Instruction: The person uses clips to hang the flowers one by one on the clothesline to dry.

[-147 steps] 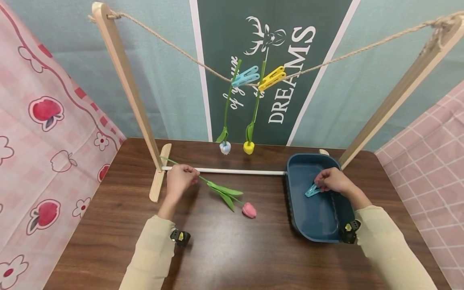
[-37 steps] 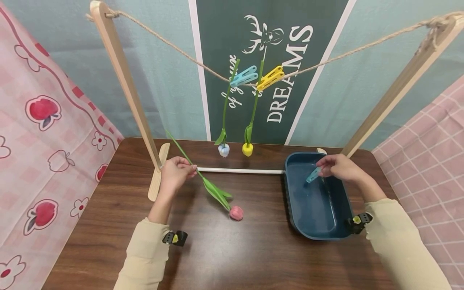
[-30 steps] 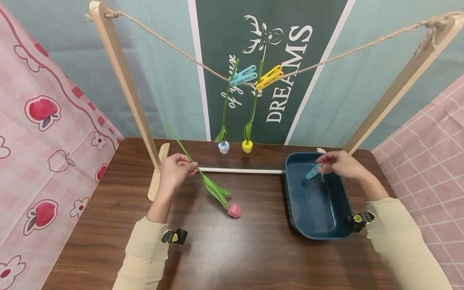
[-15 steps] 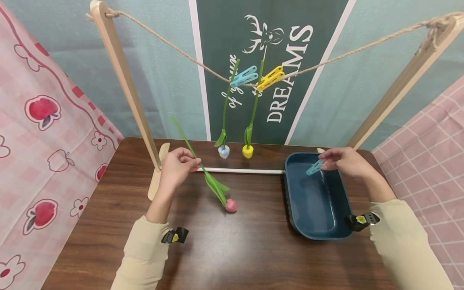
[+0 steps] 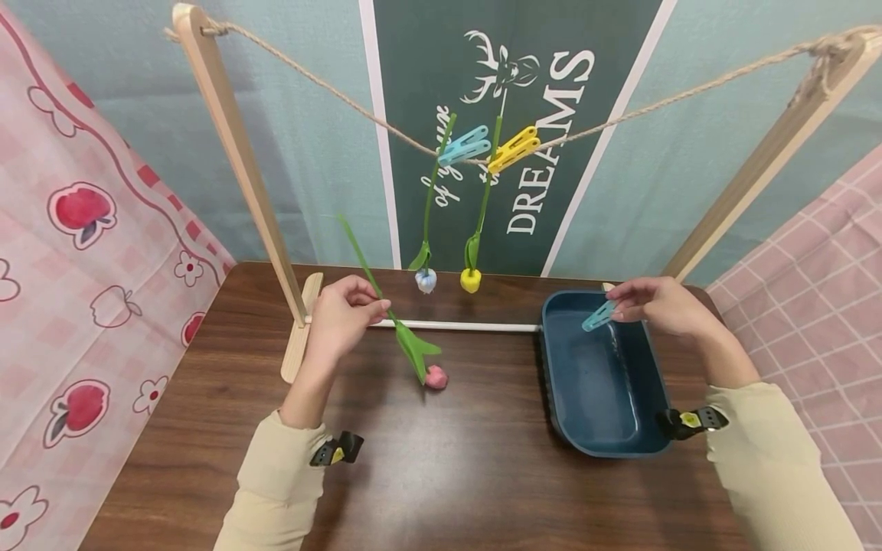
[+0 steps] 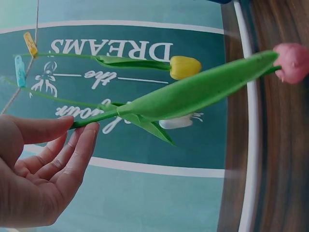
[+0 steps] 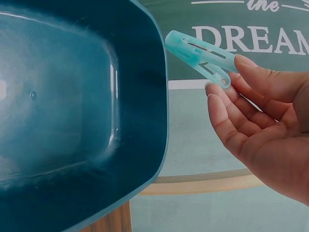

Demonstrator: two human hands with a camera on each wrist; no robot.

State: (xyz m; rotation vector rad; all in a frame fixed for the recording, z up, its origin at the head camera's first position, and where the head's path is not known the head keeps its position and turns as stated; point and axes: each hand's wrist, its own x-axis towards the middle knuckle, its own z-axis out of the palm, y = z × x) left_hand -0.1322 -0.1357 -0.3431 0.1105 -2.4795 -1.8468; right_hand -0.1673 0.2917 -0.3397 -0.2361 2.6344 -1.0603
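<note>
My left hand (image 5: pixel 344 314) pinches the green stem of a pink artificial tulip (image 5: pixel 436 377) between thumb and fingers. The stem end points up and back, while the bloom hangs low over the table. In the left wrist view a broad green leaf (image 6: pixel 193 92) lies along that stem. My right hand (image 5: pixel 658 304) pinches a light blue clothespin (image 7: pixel 203 54) by its handle end, above the back of the blue basin (image 5: pixel 551 383). On the rope, a blue clothespin (image 5: pixel 465 145) holds a pale blue tulip (image 5: pixel 426 281) and a yellow clothespin (image 5: pixel 515 149) holds a yellow tulip (image 5: pixel 471 281), both blooms downward.
A rope (image 5: pixel 324 86) sags between two wooden posts, the left post (image 5: pixel 237 161) and the right post (image 5: pixel 772 153). A white rod (image 5: pixel 462 326) runs low between their feet. Behind hangs a green and teal curtain (image 5: pixel 441 69); the brown table (image 5: pixel 427 474) lies below.
The clothespin has risen from the basin's floor in my right hand. My left hand has lifted the pink tulip and turned it steeper, its bloom shifting left and back.
</note>
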